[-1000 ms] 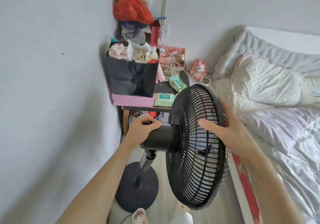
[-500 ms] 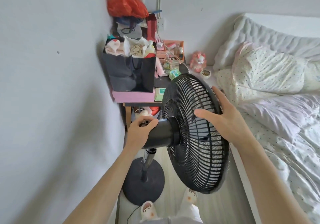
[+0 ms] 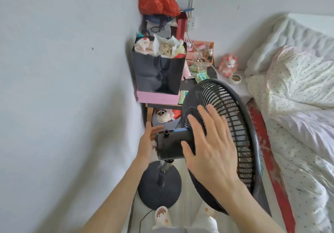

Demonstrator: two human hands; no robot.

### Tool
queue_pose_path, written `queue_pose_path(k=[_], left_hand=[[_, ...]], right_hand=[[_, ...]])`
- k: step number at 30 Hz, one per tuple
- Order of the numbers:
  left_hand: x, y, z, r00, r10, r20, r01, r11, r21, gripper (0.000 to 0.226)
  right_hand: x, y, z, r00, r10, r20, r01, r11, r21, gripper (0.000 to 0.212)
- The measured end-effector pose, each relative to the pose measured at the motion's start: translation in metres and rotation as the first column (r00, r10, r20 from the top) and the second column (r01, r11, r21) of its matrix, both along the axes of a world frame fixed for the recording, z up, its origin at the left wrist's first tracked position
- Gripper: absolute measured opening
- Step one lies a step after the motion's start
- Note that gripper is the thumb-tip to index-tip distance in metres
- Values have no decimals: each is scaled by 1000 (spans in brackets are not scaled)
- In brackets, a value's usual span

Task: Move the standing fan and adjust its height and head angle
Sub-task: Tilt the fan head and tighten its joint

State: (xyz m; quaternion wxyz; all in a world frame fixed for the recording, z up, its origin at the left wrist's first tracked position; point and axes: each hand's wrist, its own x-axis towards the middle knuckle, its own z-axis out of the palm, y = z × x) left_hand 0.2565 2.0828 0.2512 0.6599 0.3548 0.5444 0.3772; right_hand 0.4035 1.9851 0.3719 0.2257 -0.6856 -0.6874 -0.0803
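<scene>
Fan (image 3: 170, 147) — motor-to-grille axis rightward, toward bed (image 3: 298, 142)

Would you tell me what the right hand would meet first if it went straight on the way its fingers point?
Probably the fan's rear grille, just beyond the fingers of the right hand; depth unclear.

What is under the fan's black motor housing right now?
A shiny metal pole runs down to the round black base. The black cylindrical motor housing covers the joint where the pole meets it.
</scene>
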Motion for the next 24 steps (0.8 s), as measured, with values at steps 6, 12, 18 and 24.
queue_pose_path(k=[6, 12, 18, 24], left_hand=[[-16, 3, -85, 881, -215, -422, 160, 974, -163, 26], [-26, -12, -170, 511, -578, -636, 474, 807, -353, 39], [-23, -8, -209, 424, -638, -642, 494, 757, -427, 57], [-10, -4, -242, 405, -705, -582, 510, 703, -496, 35]], right_hand=[[-18, 35, -55, 993, 64, 102, 9, 805, -593, 101], [-18, 57, -75, 988, 73, 139, 17, 832, -555, 93], [-19, 64, -79, 991, 19, 129, 47, 873, -485, 90], [-19, 60, -82, 996, 5, 91, 37, 888, -459, 87]])
